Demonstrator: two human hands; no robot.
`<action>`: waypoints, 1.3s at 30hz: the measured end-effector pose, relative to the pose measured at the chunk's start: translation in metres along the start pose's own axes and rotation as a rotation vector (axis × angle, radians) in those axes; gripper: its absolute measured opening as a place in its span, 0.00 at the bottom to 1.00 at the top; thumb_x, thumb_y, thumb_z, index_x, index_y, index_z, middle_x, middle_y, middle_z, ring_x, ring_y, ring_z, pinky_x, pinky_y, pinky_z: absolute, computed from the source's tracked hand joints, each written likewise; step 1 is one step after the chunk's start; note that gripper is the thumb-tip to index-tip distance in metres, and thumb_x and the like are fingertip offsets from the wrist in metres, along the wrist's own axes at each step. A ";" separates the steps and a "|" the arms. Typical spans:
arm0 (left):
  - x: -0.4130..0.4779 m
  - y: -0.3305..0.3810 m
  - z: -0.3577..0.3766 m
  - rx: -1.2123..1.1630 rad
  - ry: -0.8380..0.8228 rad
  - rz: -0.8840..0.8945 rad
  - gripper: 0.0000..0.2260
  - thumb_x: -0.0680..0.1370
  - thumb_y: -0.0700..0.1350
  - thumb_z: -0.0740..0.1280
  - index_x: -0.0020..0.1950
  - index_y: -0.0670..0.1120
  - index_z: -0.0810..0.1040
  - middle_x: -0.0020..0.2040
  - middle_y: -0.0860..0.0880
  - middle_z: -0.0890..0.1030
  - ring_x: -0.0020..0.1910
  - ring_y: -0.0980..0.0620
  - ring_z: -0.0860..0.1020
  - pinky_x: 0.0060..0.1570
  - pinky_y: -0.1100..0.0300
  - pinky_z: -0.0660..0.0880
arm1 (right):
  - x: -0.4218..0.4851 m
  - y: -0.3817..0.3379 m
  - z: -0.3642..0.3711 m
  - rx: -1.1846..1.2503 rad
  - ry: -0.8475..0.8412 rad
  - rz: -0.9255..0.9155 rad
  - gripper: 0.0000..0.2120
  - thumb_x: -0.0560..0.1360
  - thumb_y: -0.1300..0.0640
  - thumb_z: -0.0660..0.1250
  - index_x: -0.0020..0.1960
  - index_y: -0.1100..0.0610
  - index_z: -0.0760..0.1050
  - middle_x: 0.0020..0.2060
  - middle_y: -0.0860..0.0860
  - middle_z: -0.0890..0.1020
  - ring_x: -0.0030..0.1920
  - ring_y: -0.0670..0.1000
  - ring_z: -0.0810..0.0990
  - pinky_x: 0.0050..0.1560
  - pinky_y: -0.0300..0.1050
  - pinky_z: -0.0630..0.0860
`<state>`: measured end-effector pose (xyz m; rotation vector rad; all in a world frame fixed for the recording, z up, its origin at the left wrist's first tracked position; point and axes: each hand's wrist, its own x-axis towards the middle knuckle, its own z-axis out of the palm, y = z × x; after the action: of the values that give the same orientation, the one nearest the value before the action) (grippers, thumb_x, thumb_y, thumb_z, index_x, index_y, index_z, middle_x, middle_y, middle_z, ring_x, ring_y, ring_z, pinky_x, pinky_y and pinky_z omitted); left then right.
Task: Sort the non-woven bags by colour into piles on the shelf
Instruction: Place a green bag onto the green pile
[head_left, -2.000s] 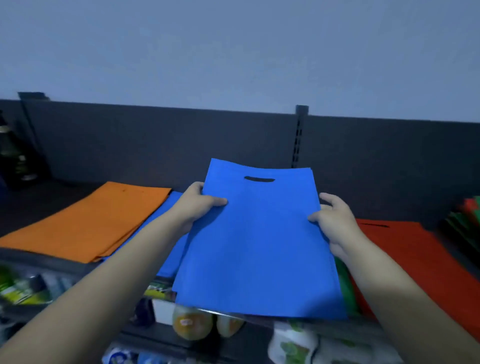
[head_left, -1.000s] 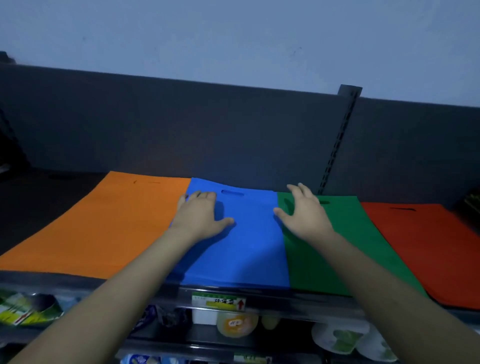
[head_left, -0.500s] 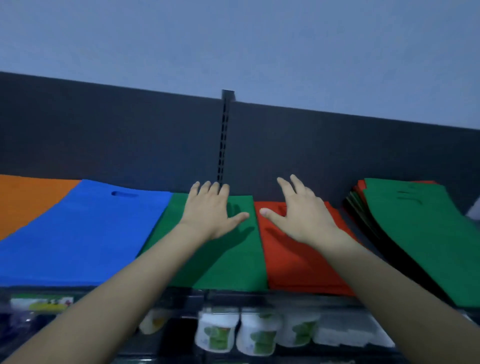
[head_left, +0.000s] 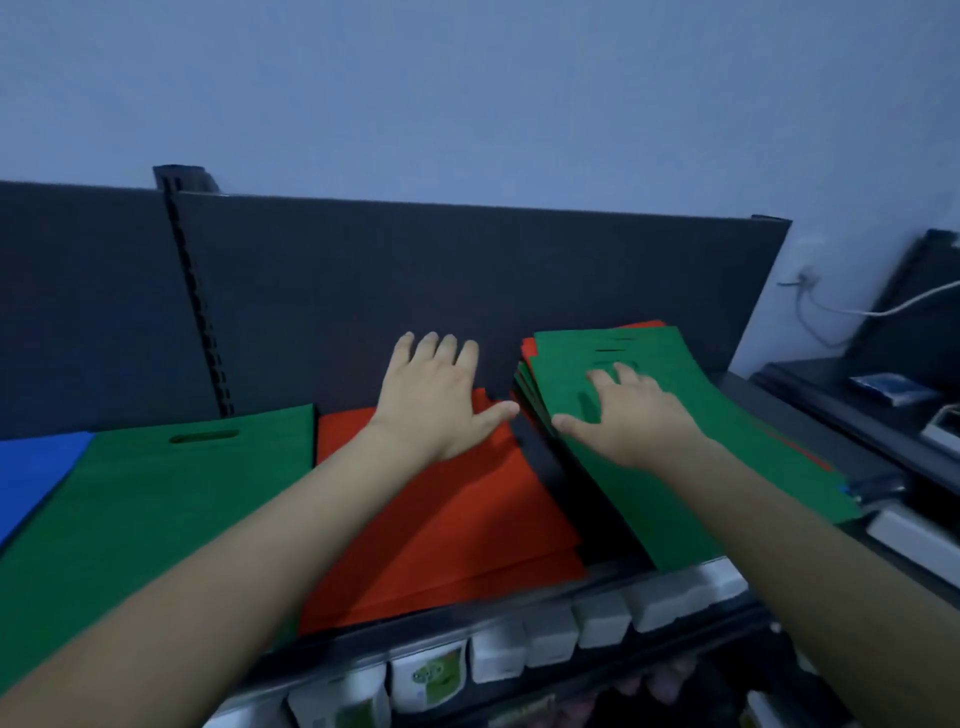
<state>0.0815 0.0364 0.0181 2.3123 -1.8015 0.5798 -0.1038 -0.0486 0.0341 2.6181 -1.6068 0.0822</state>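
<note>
A mixed stack of bags (head_left: 675, 457) lies at the shelf's right end, a green bag on top and red edges showing beneath. My right hand (head_left: 628, 415) lies spread on that top green bag, fingers straight. My left hand (head_left: 436, 400) hovers flat with spread fingers over the far end of the red pile (head_left: 452, 530). Left of the red pile lies the green pile (head_left: 145, 509), its handle slot toward the back. A corner of the blue pile (head_left: 31, 467) shows at the left edge.
The dark shelf back panel (head_left: 467, 291) rises behind the bags, with a slotted upright (head_left: 192, 291) on the left. White packages (head_left: 550, 634) line the lower shelf. A counter with a cable and small items (head_left: 883, 395) stands to the right.
The blue bag was laid on its pile and released. Both hands and my view have since swept right past the green and red piles; my right hand now lies on the mixed stack.
</note>
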 end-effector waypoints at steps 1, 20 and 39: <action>0.006 0.009 0.003 -0.012 0.008 0.015 0.40 0.75 0.72 0.49 0.77 0.44 0.58 0.75 0.43 0.64 0.76 0.44 0.58 0.75 0.46 0.49 | 0.001 0.010 0.004 0.001 -0.032 0.025 0.40 0.75 0.31 0.55 0.77 0.54 0.55 0.77 0.56 0.56 0.74 0.59 0.59 0.70 0.56 0.63; 0.065 0.151 0.061 -1.170 -0.202 -0.639 0.36 0.70 0.48 0.77 0.71 0.44 0.62 0.64 0.50 0.73 0.59 0.51 0.73 0.58 0.59 0.70 | 0.059 0.198 0.043 0.456 -0.290 0.081 0.51 0.68 0.27 0.63 0.77 0.60 0.54 0.76 0.55 0.61 0.73 0.58 0.64 0.68 0.51 0.65; 0.057 0.137 0.076 -1.240 0.154 -0.843 0.35 0.74 0.40 0.73 0.76 0.44 0.59 0.74 0.45 0.66 0.69 0.44 0.69 0.57 0.56 0.71 | 0.062 0.188 0.046 0.826 -0.132 0.078 0.17 0.71 0.47 0.72 0.42 0.56 0.67 0.57 0.66 0.79 0.62 0.66 0.76 0.57 0.58 0.74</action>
<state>-0.0225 -0.0776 -0.0443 1.7020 -0.5698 -0.3998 -0.2426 -0.1923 -0.0007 3.1665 -2.0519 0.7408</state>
